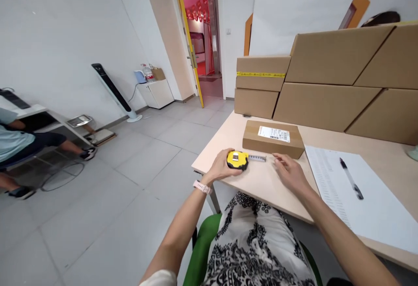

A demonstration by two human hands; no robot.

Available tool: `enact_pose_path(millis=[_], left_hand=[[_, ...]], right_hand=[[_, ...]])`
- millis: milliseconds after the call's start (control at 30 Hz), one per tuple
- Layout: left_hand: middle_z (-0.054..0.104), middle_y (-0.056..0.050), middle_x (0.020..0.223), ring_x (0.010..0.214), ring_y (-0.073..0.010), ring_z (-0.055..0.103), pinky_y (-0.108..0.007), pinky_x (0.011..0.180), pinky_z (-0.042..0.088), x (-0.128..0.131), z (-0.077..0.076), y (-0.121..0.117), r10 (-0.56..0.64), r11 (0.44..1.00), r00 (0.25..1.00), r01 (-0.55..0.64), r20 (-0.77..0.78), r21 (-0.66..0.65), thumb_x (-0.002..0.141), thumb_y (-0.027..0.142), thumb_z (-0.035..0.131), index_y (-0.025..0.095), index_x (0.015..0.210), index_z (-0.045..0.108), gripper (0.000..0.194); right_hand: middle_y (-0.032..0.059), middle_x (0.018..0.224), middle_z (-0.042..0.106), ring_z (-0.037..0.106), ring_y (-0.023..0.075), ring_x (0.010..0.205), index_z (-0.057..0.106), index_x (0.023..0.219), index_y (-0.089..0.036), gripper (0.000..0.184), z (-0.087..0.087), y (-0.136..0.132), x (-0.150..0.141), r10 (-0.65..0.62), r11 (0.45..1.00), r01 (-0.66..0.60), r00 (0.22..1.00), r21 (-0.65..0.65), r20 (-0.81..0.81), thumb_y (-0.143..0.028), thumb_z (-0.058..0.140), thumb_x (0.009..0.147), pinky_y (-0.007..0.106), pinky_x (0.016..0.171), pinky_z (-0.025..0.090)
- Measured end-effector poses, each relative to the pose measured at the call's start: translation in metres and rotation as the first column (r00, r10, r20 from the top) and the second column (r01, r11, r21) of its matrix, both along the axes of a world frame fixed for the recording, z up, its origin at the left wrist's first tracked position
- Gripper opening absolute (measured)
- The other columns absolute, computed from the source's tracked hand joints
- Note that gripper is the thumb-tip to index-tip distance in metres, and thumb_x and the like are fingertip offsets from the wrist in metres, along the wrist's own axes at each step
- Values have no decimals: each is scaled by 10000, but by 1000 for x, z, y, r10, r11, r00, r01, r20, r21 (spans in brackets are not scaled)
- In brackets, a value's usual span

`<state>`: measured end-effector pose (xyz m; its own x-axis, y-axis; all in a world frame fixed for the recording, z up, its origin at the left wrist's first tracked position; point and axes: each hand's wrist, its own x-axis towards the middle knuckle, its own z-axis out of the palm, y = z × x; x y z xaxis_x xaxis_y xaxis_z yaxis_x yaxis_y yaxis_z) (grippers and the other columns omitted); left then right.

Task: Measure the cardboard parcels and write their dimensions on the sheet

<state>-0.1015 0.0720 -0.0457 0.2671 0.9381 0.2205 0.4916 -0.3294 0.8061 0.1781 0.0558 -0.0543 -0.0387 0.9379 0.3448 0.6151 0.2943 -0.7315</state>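
Observation:
My left hand [222, 165], with a pink band at the wrist, is closed around a yellow and black tape measure [235, 159] just above the table's front left part. A short length of silver blade [257, 158] sticks out of the case towards the right. My right hand [290, 171] is close to the blade's end, its fingers stretched forward and a small gap between them and the tip. Behind both hands lies a flat brown cardboard box [274, 146] with a white printed label [273, 133] on top.
Printed paper sheets [355, 181] with a black pen [351, 178] lie at the right. Stacked cardboard boxes [326, 107] line the table's back, one with a yellow measuring strip [260, 75]. Far left sits another person [19, 136]. A yellow-edged door [189, 38] stands open.

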Motion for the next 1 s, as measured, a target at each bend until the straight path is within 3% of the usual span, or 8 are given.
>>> enact_pose_path(millis=[100,200,300,367,533,733,867,1000], left_hand=[[562,-100,1225,1100,-277,542,-425,970,425,4,11,-8,-75,995,990,82,121,-54,538,374,828,192,1253,472,819],[565,-86,1205,1065,-252,564,-377,922,457,12,30,-8,-152,979,954,181,258,-93,563,383,818,208,1269,455,813],[554,-80,1187,1023,-228,577,-350,883,467,22,54,4,-176,961,907,242,382,-132,613,414,793,227,1324,401,833],[558,-71,1165,1009,-213,573,-335,879,454,32,69,18,-161,956,881,252,446,-153,640,430,779,240,1340,389,824],[607,-47,976,894,-190,584,-279,702,466,58,98,65,-89,942,833,249,547,-227,753,506,656,194,1097,552,476],[613,-41,931,777,-144,593,-261,596,484,51,107,115,98,940,845,95,526,-329,856,401,603,150,1019,579,300],[617,-39,952,752,-134,599,-303,649,526,27,92,141,227,925,838,-25,497,-380,905,379,546,145,1059,579,283],[623,-45,966,764,-138,608,-310,657,533,16,71,158,285,903,822,-58,493,-425,911,397,533,144,1068,581,302]], right_hand=[[99,1192,645,610,235,1033,589,1222,-232,407,10,-2,1,83,981,-104,988,-162,-130,-454,473,901,362,831,492],[74,965,701,646,213,850,643,1123,-221,399,32,-4,7,138,956,-189,964,-223,-226,-502,532,862,345,755,512],[31,715,661,611,180,663,676,1029,-208,392,61,-2,12,59,971,-132,939,-198,-338,-521,610,804,322,660,518],[28,737,661,602,172,669,675,1028,-219,399,78,3,15,9,985,-80,907,-151,-420,-507,678,751,300,638,515],[2,684,613,545,139,598,694,985,-213,419,100,33,25,-19,996,-24,882,-85,-471,-499,741,682,259,542,468],[22,715,659,586,165,670,717,935,-202,454,88,78,73,-114,993,93,870,-67,-480,-549,747,643,279,635,481],[68,946,706,629,216,799,716,941,-209,474,60,92,93,-168,985,130,868,-113,-467,-575,732,641,313,699,507],[79,1102,665,643,234,875,721,888,-209,442,41,99,87,-136,990,108,871,-85,-472,-581,718,649,336,760,523]])
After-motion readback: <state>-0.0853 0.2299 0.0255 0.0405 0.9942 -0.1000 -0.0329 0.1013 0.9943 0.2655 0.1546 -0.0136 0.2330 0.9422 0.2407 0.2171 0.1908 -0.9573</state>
